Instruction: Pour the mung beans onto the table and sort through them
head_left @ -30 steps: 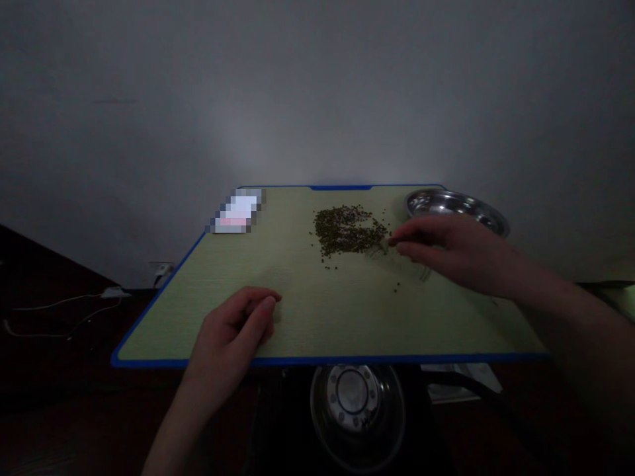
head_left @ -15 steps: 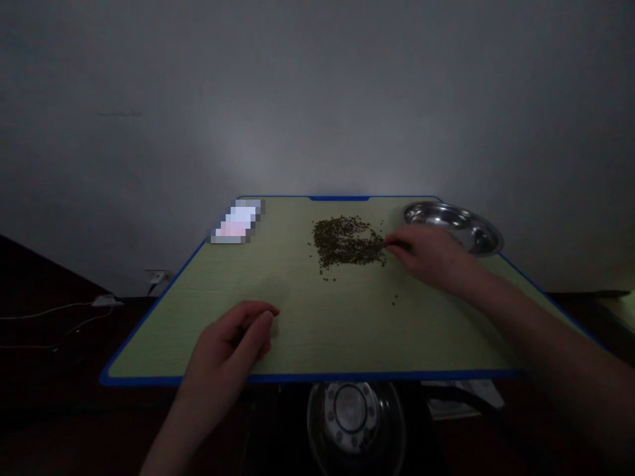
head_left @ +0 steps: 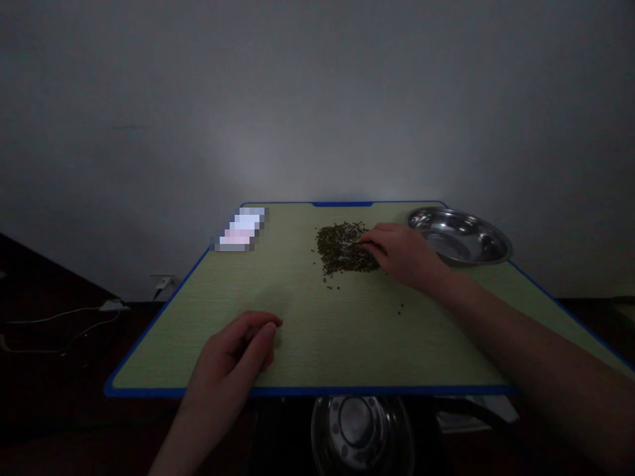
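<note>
Okay, our right hand (head_left: pixel 409 256) works at the grains (head_left: pixel 337 251), far middle of the board (head_left: pixel 317 344), fingertips close, hold unclear; left hand (head_left: pixel 225 360) curled, contents unclear. We'd best stay low, scattering none.

Bowl (head_left: pixel 459 236) R of grains (head_left: pixel 342 248).

Tabletop (head_left: pixel 297 344), pale green, blue-edged. On it: one spread of small dark beans (head_left: pixel 342 251), a few strays nearby; right hand (head_left: pixel 401 254), fingers pinched together at the beans' right side; left hand (head_left: pixel 233 357), curled, near the front edge; one shiny metal bowl (head_left: pixel 459 237), far right; one blurred-out flat item (head_left: pixel 241 229), far left. Below the front edge: second metal bowl (head_left: pixel 360 430).
</note>
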### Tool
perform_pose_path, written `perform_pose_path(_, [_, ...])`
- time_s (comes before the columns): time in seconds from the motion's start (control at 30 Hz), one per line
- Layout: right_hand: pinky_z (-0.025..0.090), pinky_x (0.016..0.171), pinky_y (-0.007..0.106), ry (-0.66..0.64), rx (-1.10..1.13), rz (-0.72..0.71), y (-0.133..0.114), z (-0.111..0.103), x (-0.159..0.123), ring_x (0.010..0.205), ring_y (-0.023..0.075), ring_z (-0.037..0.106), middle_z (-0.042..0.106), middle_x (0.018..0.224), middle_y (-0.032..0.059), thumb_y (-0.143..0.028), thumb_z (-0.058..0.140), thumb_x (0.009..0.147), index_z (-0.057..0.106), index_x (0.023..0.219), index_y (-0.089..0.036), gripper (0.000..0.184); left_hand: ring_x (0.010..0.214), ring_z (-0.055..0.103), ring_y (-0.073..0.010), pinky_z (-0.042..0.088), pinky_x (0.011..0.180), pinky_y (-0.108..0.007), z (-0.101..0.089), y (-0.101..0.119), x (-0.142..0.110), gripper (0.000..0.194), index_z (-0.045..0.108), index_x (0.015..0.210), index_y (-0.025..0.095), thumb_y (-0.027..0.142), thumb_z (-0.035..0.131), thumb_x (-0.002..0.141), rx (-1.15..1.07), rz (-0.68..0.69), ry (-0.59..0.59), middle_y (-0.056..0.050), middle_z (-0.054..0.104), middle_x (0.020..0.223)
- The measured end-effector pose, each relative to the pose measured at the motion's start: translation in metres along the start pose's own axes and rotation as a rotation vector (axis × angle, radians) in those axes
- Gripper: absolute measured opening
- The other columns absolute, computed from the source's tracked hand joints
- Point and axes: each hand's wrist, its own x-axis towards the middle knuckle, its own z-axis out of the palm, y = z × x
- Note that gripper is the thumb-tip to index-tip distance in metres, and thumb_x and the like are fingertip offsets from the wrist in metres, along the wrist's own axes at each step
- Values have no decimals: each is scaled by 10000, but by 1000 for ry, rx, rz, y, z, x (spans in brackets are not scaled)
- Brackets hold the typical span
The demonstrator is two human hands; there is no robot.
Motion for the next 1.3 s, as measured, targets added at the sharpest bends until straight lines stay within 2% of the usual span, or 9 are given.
perform_pose_path(0.2, [452,763,350,-47,-5,-93,0,3,-3,872,228,621,704,937,100,-193,457,923,709,956,-181,254,486,493,-124,372,441,-221,0,0,0,256,659,826,192,409,523,835,-14,-15,4,33,526,531])
perform_pose_path(0.43, [450,731,340,-123,-99,-195,-4,-5,-18,846,218,625,703,941,99,-142,435,906,712,954,-178,283,486,495,-119,378,438,-211,1,0,-2,276,651,856,184,425,518,844,-12,-22,-8,39,520,533])
perform_pose_path(0.57, [460,736,341,-147,-119,-188,-5,-9,-26,848,216,633,707,948,96,-136,429,904,713,954,-184,293,489,497,-115,380,436,-206,1,-1,-2,277,649,870,181,421,511,852,2,-9,-5,37,530,546])
perform_pose_path(0.77, [478,755,371,-68,-40,-100,2,-29,-31,865,238,636,708,959,90,-248,431,932,709,995,-209,288,504,512,-117,404,462,-208,1,0,-2,269,648,847,184,412,506,858,6,6,-3,34,537,549])
perform_pose_path(0.93, [479,749,401,-107,18,-73,7,-41,-33,856,253,635,709,924,83,-246,463,904,721,958,-231,264,487,500,-118,385,441,-215,0,1,-1,280,652,841,186,421,502,853,8,6,2,33,534,547])
perform_pose_path(1.1, [484,732,367,-89,132,-8,-4,-31,-15,809,216,642,721,921,71,-218,505,872,726,935,-237,230,498,511,-128,394,452,-222,0,0,-1,275,655,842,186,420,510,839,1,-6,6,33,533,540])
perform_pose_path(1.2, [477,660,326,-88,234,122,-14,-20,11,717,190,641,730,828,56,-235,559,835,731,910,-218,189,494,504,-128,394,454,-223,0,2,-1,276,652,838,180,421,516,830,-18,-19,-1,36,523,529])
perform_pose_path(1.3, [466,687,339,-69,223,193,-18,-2,42,734,208,635,720,794,87,-224,592,798,735,864,-171,166,488,496,-126,388,454,-223,1,3,-1,273,648,833,179,420,519,831,-25,-38,2,41,510,520])
